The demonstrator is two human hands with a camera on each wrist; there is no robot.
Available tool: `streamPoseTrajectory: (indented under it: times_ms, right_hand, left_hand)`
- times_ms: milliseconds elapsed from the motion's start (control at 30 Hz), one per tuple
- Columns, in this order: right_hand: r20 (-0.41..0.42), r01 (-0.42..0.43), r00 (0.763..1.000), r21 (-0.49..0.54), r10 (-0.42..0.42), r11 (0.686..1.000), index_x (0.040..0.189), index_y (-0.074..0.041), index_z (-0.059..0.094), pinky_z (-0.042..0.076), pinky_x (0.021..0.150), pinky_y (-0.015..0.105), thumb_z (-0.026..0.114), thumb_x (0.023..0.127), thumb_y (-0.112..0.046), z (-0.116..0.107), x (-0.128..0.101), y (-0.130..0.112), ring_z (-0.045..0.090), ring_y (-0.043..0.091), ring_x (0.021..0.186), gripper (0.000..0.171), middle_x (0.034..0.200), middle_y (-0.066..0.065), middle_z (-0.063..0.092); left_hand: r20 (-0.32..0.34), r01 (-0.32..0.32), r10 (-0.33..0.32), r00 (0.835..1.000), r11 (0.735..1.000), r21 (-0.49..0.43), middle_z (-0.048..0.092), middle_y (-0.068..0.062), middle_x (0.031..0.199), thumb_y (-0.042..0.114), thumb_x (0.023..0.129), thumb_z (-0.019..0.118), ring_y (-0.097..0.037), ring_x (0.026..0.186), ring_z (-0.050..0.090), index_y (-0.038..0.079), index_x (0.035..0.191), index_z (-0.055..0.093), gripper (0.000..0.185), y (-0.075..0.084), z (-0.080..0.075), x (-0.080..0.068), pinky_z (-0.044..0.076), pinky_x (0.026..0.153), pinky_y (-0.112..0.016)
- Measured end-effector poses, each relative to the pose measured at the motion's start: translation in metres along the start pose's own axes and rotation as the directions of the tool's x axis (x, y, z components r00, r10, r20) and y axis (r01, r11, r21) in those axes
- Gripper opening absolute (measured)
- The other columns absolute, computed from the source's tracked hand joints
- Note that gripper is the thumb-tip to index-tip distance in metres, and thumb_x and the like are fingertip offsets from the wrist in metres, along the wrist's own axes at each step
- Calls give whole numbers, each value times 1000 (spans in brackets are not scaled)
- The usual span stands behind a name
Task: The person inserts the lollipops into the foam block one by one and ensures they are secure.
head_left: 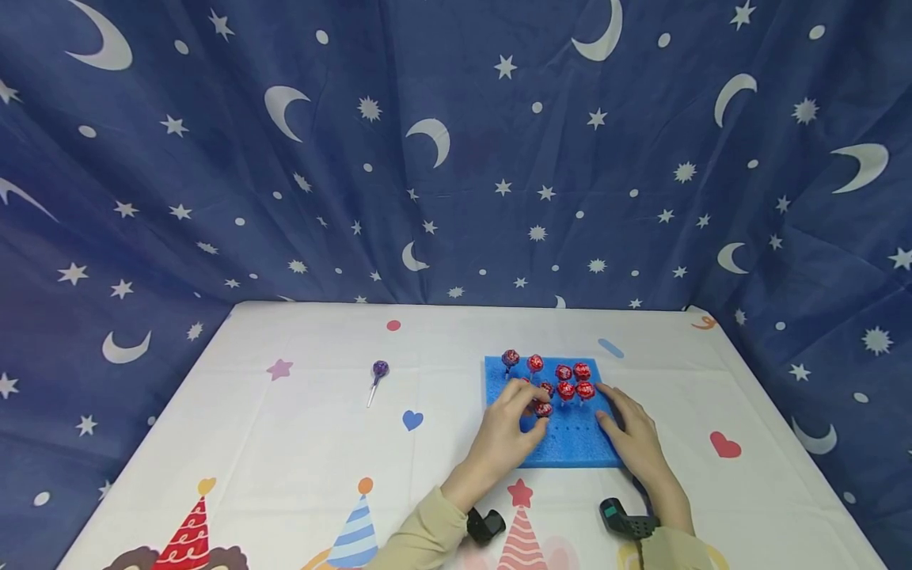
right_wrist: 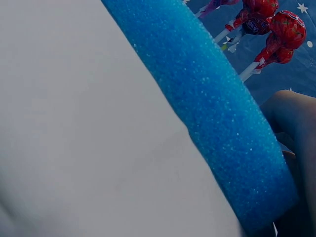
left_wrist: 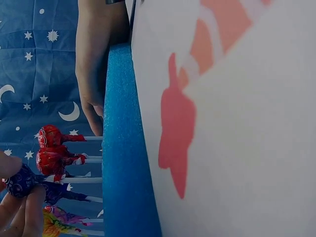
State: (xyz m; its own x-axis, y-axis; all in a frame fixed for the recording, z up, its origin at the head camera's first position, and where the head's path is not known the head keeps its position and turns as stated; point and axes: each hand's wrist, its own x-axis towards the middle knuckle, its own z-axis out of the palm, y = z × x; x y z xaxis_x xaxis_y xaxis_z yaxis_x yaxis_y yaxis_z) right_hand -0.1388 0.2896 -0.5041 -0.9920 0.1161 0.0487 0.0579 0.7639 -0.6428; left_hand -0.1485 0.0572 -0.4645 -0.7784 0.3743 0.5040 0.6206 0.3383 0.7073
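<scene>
A blue foam block (head_left: 570, 443) lies on the table with several wrapped lollipops standing upright in it. My left hand (head_left: 504, 427) is over the block's left half. In the left wrist view, its fingers (left_wrist: 33, 210) pinch the head of a dark blue lollipop (left_wrist: 22, 181); the lower end of its stick is hard to make out. Red lollipops (head_left: 582, 370) stand at the block's right side, partly overlapping each other. My right hand (head_left: 634, 435) rests along the block's right edge, fingers spread and holding no lollipop. The left hand hides some lollipops in the head view.
A purple lollipop (head_left: 381, 370) lies alone on the white printed tablecloth (head_left: 321, 427), left of the block. Black wrist-worn devices (head_left: 486, 526) sit at both wrists. A dark blue curtain (head_left: 456, 158) with moons and stars hangs behind the table.
</scene>
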Motion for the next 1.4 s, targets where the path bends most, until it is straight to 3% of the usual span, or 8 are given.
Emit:
streamPoseTrajectory:
  times_ms: [133,367,700,933,1400]
  right_hand:
    - [-1,-1,1000,0,1,1000,147,-14,37,10,110,72,48,99,-30,0,0,0,18,47,144,52,154,23,29]
    - [-10,3,1000,-3,-3,1000,147,-14,37,10,109,72,48,99,-30,1,0,1,19,48,143,52,154,24,29]
    - [-15,9,1000,-4,-9,1000,146,-13,38,11,110,71,49,98,-29,2,0,2,20,47,143,52,153,23,31]
    - [-10,10,1000,-15,-10,1000,146,-13,37,10,111,70,48,99,-30,2,0,1,19,47,143,52,153,24,31]
    - [-14,17,1000,-12,-17,1000,146,-12,38,9,111,69,49,99,-28,1,0,0,20,47,143,51,153,25,30]
  left_hand:
    - [-19,-21,20,1000,999,-37,57,-5,102,3,85,67,-13,88,62,7,104,63,20,-1,1,0,54,79,-17]
    - [17,39,-38,999,996,-78,60,-6,105,5,84,69,-15,88,64,6,107,63,24,0,-1,-3,54,79,-17]
    - [34,76,-76,997,997,-17,62,-3,106,10,86,70,-15,85,65,10,104,63,19,-2,-1,-6,54,76,-17]
    - [11,82,-83,997,995,51,63,1,107,15,86,70,-10,88,67,14,104,64,19,-4,0,-7,53,76,-15]
    - [1,89,-89,996,994,67,64,2,108,17,85,72,-12,90,66,13,108,65,23,-2,-4,-7,52,77,-18]
